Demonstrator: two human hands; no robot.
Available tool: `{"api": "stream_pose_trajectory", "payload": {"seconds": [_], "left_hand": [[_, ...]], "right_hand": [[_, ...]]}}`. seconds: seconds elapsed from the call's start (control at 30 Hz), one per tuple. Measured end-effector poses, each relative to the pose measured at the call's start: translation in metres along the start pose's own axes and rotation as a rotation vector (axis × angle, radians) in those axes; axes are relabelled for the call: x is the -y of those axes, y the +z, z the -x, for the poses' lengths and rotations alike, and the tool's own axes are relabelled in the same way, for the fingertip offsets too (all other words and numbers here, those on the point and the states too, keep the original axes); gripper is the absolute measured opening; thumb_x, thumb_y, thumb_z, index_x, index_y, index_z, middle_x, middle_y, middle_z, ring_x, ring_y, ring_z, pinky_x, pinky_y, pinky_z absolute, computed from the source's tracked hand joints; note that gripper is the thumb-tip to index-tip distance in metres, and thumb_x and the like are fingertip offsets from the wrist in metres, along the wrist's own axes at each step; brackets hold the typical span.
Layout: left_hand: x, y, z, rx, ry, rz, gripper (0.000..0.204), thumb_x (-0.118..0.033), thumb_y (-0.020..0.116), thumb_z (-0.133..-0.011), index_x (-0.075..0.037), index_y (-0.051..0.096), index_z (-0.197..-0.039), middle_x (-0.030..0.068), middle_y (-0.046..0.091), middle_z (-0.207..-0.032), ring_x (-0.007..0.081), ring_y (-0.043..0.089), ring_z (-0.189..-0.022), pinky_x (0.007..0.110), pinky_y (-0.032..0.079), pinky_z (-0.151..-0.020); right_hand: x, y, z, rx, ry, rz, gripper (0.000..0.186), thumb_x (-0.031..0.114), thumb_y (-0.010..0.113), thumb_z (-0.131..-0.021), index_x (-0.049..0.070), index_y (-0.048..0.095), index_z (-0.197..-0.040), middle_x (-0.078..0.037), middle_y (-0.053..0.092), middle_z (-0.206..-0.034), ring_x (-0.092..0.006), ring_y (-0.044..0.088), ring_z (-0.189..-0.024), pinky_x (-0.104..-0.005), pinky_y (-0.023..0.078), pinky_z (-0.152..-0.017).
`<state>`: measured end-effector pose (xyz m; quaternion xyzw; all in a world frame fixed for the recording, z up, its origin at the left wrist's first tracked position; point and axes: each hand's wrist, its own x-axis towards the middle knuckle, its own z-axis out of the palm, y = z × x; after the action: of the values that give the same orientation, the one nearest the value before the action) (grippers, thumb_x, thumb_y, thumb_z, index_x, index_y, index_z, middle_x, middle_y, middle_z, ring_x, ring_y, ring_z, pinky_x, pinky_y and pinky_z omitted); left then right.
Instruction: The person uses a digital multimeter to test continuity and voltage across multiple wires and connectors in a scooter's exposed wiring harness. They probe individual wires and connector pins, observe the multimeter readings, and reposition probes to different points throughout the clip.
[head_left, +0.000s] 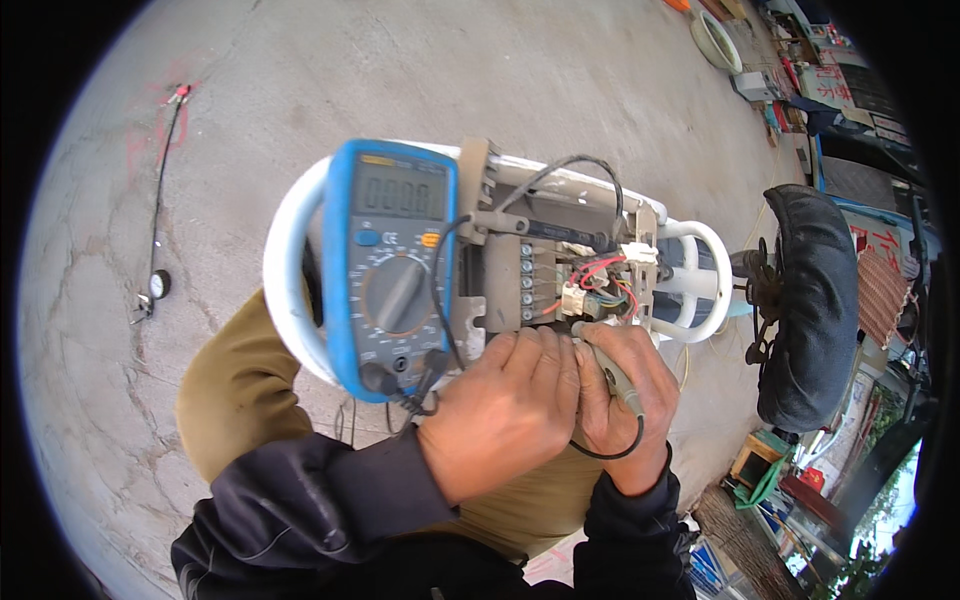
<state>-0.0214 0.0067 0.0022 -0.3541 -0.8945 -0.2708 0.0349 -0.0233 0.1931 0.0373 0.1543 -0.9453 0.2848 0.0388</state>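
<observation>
A blue multimeter [342, 270] with a lit-grey display and a central dial leans on a white tubular frame [285, 250]. Beside it lies an opened control housing [505, 290], its terminal strip [527, 280] and red, white and other wires [600, 272] exposed. A dark test probe [560, 232] rests across the housing's upper part. At the housing's near edge my left hand [505, 405] is closed, its fingertips and anything in them hidden. Touching it, my right hand [630, 385] is closed around a grey test probe [612, 370], whose black lead loops beneath the hand.
On the concrete floor at left lies a thin hose with a round gauge [159, 284]. A black padded seat [812, 305] stands at right. Beyond it are a wooden log [745, 535], a pale basin [716, 42] and assorted stored goods. My bent knee [235, 390] is below the multimeter.
</observation>
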Motion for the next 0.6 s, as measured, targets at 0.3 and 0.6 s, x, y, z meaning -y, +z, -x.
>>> {"api": "stream_pose_trajectory", "payload": {"seconds": [0.3,0.6], "left_hand": [[-0.001,0.001,-0.001,0.022,-0.021,0.023,0.051,-0.015,0.067,-0.086,0.013,0.071,-0.128,0.0253,0.076,-0.124,0.0344,0.073,-0.113,0.043,0.059,-0.101],[-0.002,0.003,0.0,0.016,-0.02,0.027,0.05,-0.015,0.066,-0.088,0.014,0.071,-0.128,0.026,0.075,-0.123,0.0348,0.073,-0.113,0.044,0.059,-0.101]], "right_hand": [[-0.013,0.005,0.009,-0.088,-0.047,0.024,0.026,0.001,0.083,-0.092,0.0,0.074,-0.117,-0.015,0.078,-0.099,-0.0348,0.074,-0.08,-0.0413,0.058,-0.071],[-0.015,0.006,0.014,-0.105,-0.009,-0.007,0.02,0.008,0.079,-0.098,0.002,0.075,-0.116,-0.015,0.079,-0.099,-0.0343,0.076,-0.081,-0.0417,0.059,-0.072]]}}
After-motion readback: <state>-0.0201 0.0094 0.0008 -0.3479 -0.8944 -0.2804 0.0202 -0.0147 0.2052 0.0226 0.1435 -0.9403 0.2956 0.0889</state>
